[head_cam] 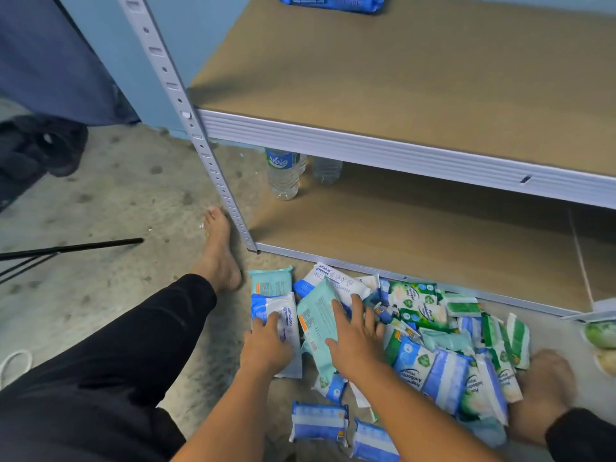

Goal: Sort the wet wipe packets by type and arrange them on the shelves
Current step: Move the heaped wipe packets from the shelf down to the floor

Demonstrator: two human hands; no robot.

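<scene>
The teal packet (pixel 316 315) lies on the left edge of the pile (pixel 433 345), on the floor between my legs. Its long axis runs away from me toward the shelves, and its far end leans on a neighbour. My right hand (pixel 356 338) rests flat on its right half with the fingers spread and straight, gripping nothing. Just to its left, and touching it, is a white packet (pixel 290 325) lying the same way. My left hand (pixel 266 348) lies over that one, but I cannot tell whether the fingers have closed on its edge. A second teal packet (pixel 271 281) sits just beyond the white one, nearer my left hand than my right. I judge the teal pair goes next. The lower shelf (pixel 416 228) is straight ahead, past the pile, so the lift goes forward along the packet's length.
</scene>
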